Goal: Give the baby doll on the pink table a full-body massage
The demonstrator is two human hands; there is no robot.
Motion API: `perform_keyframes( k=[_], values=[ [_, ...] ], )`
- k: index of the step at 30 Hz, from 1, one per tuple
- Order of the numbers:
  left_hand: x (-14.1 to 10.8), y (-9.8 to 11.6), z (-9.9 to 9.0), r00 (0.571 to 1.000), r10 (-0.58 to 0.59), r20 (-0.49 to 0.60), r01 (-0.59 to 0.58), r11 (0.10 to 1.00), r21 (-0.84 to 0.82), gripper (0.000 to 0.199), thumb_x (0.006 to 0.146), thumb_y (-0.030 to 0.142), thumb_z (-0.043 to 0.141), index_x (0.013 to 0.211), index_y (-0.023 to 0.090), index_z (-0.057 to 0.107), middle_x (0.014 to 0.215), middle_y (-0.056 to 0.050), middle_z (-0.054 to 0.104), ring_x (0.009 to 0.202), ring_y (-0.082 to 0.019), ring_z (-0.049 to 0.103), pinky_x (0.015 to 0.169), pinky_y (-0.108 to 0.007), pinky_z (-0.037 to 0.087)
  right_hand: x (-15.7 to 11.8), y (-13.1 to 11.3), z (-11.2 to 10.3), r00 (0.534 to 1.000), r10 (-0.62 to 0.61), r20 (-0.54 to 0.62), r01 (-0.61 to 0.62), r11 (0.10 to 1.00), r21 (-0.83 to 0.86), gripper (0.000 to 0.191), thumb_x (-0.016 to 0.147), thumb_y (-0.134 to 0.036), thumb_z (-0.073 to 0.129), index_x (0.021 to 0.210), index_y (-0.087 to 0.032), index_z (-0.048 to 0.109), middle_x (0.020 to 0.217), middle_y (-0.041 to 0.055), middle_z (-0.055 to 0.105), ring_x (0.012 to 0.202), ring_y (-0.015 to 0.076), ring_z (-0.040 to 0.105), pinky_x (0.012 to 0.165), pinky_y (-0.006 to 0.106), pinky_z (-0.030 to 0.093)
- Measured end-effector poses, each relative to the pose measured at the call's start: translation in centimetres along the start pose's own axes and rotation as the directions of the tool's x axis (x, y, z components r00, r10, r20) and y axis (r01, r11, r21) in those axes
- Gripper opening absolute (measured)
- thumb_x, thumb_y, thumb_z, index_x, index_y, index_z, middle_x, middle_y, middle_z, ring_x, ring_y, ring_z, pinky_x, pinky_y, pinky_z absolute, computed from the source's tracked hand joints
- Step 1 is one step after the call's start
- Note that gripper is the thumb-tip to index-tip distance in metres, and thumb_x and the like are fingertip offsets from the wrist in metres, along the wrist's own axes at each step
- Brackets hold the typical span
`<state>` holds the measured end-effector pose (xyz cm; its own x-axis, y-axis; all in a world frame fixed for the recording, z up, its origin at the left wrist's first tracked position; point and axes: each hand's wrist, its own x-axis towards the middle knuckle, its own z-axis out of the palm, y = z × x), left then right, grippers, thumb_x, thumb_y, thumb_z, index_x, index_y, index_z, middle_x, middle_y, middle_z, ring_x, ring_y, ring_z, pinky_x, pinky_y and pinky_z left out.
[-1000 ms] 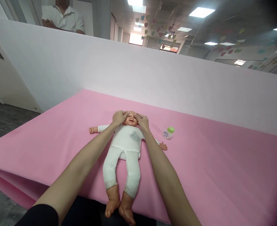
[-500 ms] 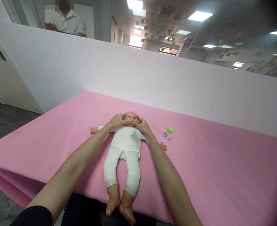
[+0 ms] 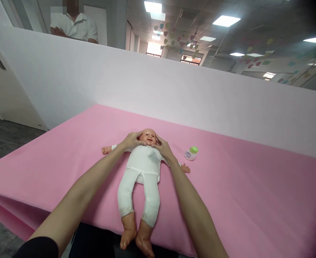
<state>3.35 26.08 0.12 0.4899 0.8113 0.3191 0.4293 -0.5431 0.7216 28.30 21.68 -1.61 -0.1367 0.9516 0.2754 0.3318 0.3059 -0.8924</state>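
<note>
A baby doll (image 3: 144, 161) in a white top and white trousers lies on its back, its head away from me and its bare feet at the near table edge. My left hand (image 3: 132, 139) cups one side of the doll's head, fingers curved by the ear and thumb at the jaw. On the opposite side my right hand (image 3: 162, 147) does the same, with its thumb near the chin. The doll's face shows between both hands. Beyond my right wrist stands a small clear bottle (image 3: 190, 154) with a green cap, close to the doll's outstretched hand.
A pink cloth (image 3: 235, 186) covers the table and hangs over its edges. Behind it runs a low white partition wall (image 3: 200, 96). A person in a white shirt (image 3: 74, 27) is beyond the wall with folded arms. A door (image 3: 4, 86) is at the left.
Both thumbs have slid from beside the doll's mouth down and outward to the jaw and chin, so the mouth shows more fully. The bottle and the doll's body stay in place.
</note>
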Motion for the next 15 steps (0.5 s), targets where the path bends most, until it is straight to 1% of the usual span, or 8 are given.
perform_keyframes(
  k=[2, 4, 6, 7, 9, 10, 12, 15],
  values=[
    [0.0, -0.3, -0.3, 0.999, 0.009, 0.031, -0.004, 0.989, -0.148, 0.063, 0.077, 0.054, 0.078, 0.127, 0.017, 0.070, 0.101, -0.006, 0.075, 0.092, -0.027, 0.067, 0.080, -0.032, 0.051, 0.3, 0.4, -0.5, 0.999, 0.006, 0.035, -0.007, 1.000, 0.017, 0.090, 0.082, -0.043, 0.082, 0.160, -0.017, 0.043, 0.156, 0.0093, 0.050, 0.142, 0.0307, 0.051, 0.122, 0.044, 0.040],
    [0.0, -0.6, -0.5, 0.999, 0.003, 0.038, 0.007, 0.962, -0.273, 0.068, 0.076, 0.054, 0.079, 0.131, 0.015, 0.069, 0.113, -0.010, 0.075, 0.104, -0.030, 0.068, 0.086, -0.035, 0.052, 0.5, 0.5, -0.9, 0.997, 0.002, 0.080, -0.004, 1.000, 0.028, 0.088, 0.085, -0.047, 0.078, 0.160, -0.017, 0.043, 0.158, 0.0092, 0.048, 0.144, 0.0309, 0.049, 0.123, 0.046, 0.038],
    [-0.1, -0.6, -0.5, 1.000, -0.016, 0.023, 0.023, 0.942, -0.335, 0.073, 0.074, 0.054, 0.081, 0.133, 0.014, 0.069, 0.118, -0.014, 0.074, 0.110, -0.033, 0.067, 0.090, -0.037, 0.052, 0.5, 0.4, -1.1, 0.994, 0.002, 0.107, -0.007, 0.999, 0.039, 0.088, 0.086, -0.049, 0.078, 0.160, -0.018, 0.044, 0.158, 0.0090, 0.048, 0.144, 0.0310, 0.049, 0.123, 0.047, 0.038],
    [-0.2, -0.6, -0.6, 1.000, -0.025, 0.016, 0.029, 0.941, -0.339, 0.074, 0.073, 0.055, 0.082, 0.133, 0.014, 0.069, 0.117, -0.014, 0.074, 0.109, -0.033, 0.067, 0.090, -0.038, 0.052, 0.5, 0.2, -1.1, 0.994, 0.007, 0.109, -0.012, 0.999, 0.044, 0.088, 0.085, -0.050, 0.078, 0.159, -0.019, 0.044, 0.157, 0.0087, 0.049, 0.144, 0.0309, 0.049, 0.123, 0.047, 0.038],
    [-0.3, -0.3, -0.5, 0.999, -0.031, 0.013, 0.034, 0.957, -0.288, 0.071, 0.074, 0.058, 0.082, 0.128, 0.014, 0.071, 0.112, -0.014, 0.075, 0.103, -0.032, 0.068, 0.087, -0.037, 0.051, 0.3, -0.1, -0.9, 0.994, 0.015, 0.104, -0.021, 0.998, 0.058, 0.089, 0.084, -0.051, 0.081, 0.159, -0.021, 0.045, 0.156, 0.0080, 0.051, 0.144, 0.0308, 0.049, 0.123, 0.047, 0.038],
    [-0.4, -0.1, -0.4, 0.999, -0.032, 0.012, 0.034, 0.971, -0.235, 0.068, 0.075, 0.061, 0.080, 0.124, 0.014, 0.072, 0.107, -0.012, 0.076, 0.098, -0.030, 0.068, 0.084, -0.035, 0.051, 0.1, -0.2, -0.7, 0.995, 0.012, 0.103, -0.019, 0.997, 0.068, 0.090, 0.082, -0.051, 0.083, 0.159, -0.022, 0.045, 0.156, 0.0078, 0.051, 0.144, 0.0308, 0.049, 0.123, 0.047, 0.039],
    [-0.4, 0.3, 0.0, 0.999, -0.033, -0.002, 0.033, 0.996, -0.081, 0.064, 0.078, 0.065, 0.076, 0.117, 0.015, 0.072, 0.097, -0.010, 0.075, 0.087, -0.027, 0.067, 0.076, -0.033, 0.048, -0.1, -0.4, -0.2, 0.996, -0.006, 0.094, -0.002, 0.997, 0.084, 0.098, 0.077, -0.049, 0.087, 0.161, -0.023, 0.043, 0.156, 0.0079, 0.051, 0.144, 0.0313, 0.049, 0.122, 0.046, 0.041],
    [-0.2, 0.5, 0.9, 0.997, -0.039, -0.064, 0.048, 0.988, 0.146, 0.064, 0.077, 0.068, 0.076, 0.115, 0.016, 0.070, 0.084, -0.006, 0.071, 0.076, -0.025, 0.063, 0.068, -0.031, 0.041, -0.2, -0.2, 0.5, 0.999, -0.005, 0.043, 0.002, 0.998, 0.062, 0.110, 0.070, -0.046, 0.093, 0.163, -0.023, 0.038, 0.158, 0.0084, 0.049, 0.146, 0.0326, 0.047, 0.123, 0.047, 0.041]
  ],
)
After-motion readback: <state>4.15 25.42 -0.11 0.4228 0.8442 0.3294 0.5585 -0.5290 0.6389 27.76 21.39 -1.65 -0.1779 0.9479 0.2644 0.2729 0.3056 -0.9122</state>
